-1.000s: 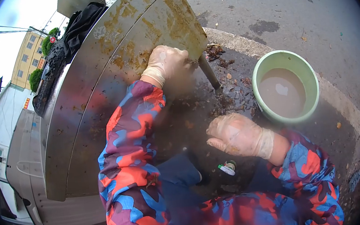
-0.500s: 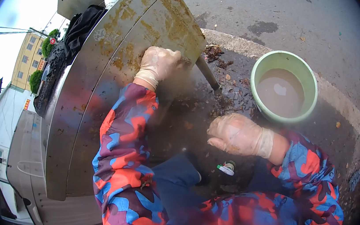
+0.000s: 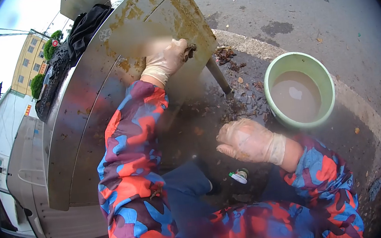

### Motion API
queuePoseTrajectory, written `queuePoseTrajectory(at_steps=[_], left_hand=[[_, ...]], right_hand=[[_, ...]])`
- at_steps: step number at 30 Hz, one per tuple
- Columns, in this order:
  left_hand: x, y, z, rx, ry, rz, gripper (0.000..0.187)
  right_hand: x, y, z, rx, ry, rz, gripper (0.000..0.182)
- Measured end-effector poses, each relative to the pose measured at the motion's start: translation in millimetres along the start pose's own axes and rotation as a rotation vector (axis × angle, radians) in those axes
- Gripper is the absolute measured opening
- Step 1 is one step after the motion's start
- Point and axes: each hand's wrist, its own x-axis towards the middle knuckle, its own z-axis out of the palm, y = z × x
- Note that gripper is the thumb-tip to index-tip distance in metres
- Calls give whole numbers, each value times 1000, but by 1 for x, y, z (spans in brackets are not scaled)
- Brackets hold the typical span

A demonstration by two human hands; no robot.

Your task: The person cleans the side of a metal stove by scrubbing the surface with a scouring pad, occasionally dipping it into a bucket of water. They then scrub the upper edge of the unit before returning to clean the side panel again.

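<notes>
My left hand (image 3: 167,58), in a thin pale glove, presses a dark scrubbing pad (image 3: 190,50) against the greasy, rust-stained side of a stainless steel cart (image 3: 99,106). The pad shows only at my fingertips. My right hand (image 3: 244,141), also gloved, hovers loosely curled above the wet ground with nothing in it, left of a green basin (image 3: 322,76) of murky brown water. Both sleeves are red, blue and purple camouflage.
A metal leg (image 3: 218,76) of the cart stands on the dirty ground among scraped debris (image 3: 244,98). A small green-and-white bottle cap (image 3: 240,176) lies near my knee. Black cloth (image 3: 88,22) lies on the cart top. A painted kerb line (image 3: 257,45) borders the road.
My left hand has slid upward and to the right along the cart's side with the pad. My right hand has stayed almost still.
</notes>
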Motion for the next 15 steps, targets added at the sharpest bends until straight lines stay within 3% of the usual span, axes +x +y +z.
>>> queuePoseTrajectory(at_steps=[2, 5, 8, 15], left_hand=[[-12, 7, 4, -29, 34, 12, 21], [-62, 23, 6, -19, -100, 73, 19], [-84, 24, 2, -7, -92, 137, 16], [-4, -22, -39, 121, 176, -70, 5]], right_hand=[[-1, -2, 2, 6, 10, -4, 32], [-4, -5, -4, -2, -24, 14, 32], [-6, 0, -5, 7, -42, 33, 32], [3, 10, 2, 1, 7, 0, 31]])
